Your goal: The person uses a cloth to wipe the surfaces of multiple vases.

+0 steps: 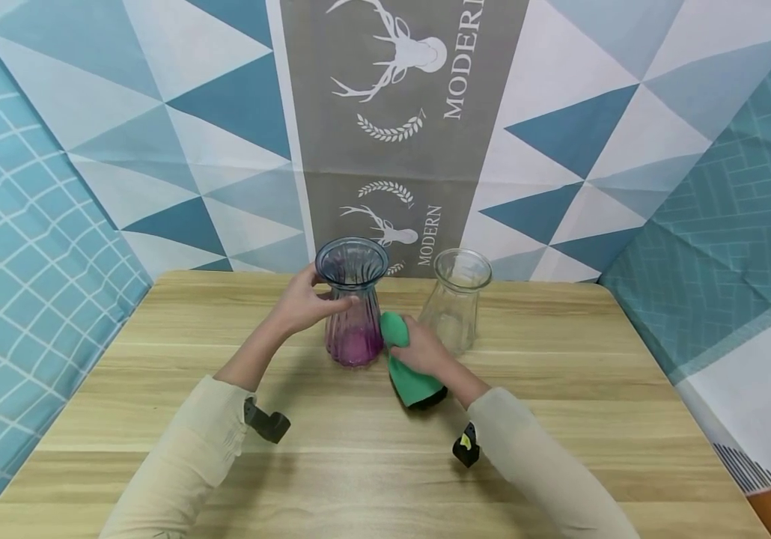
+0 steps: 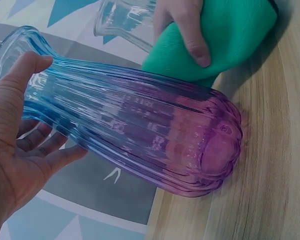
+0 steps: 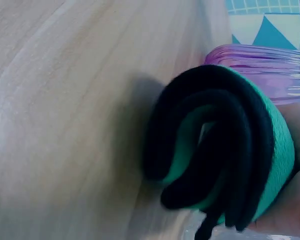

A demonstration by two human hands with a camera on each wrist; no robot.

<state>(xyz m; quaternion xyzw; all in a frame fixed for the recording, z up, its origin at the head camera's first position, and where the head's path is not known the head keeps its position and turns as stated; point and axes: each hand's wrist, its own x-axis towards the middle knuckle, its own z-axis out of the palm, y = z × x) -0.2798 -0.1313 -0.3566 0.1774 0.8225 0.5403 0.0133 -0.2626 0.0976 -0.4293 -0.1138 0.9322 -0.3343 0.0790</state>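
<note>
A ribbed glass vase, blue at the rim and purple at the base [image 1: 354, 346], stands upright near the back of the table. My left hand [image 1: 306, 303] holds it by the upper part, thumb on the near side and fingers round the far side, as the left wrist view shows. In my right hand [image 1: 424, 349] is a folded green cloth with a black edge [image 1: 415, 385], gripped just right of the vase. The cloth's layers [image 3: 277, 145] show rolled up in the right wrist view. Whether the cloth touches the vase, I cannot tell.
A clear glass vase [image 1: 461, 318] stands behind my right hand, partly hidden by it. The wooden table [image 1: 358, 479] ends at a patterned backdrop [image 1: 224, 150] just behind both vases. Dark wrist devices [image 1: 267, 423] sit at both cuffs.
</note>
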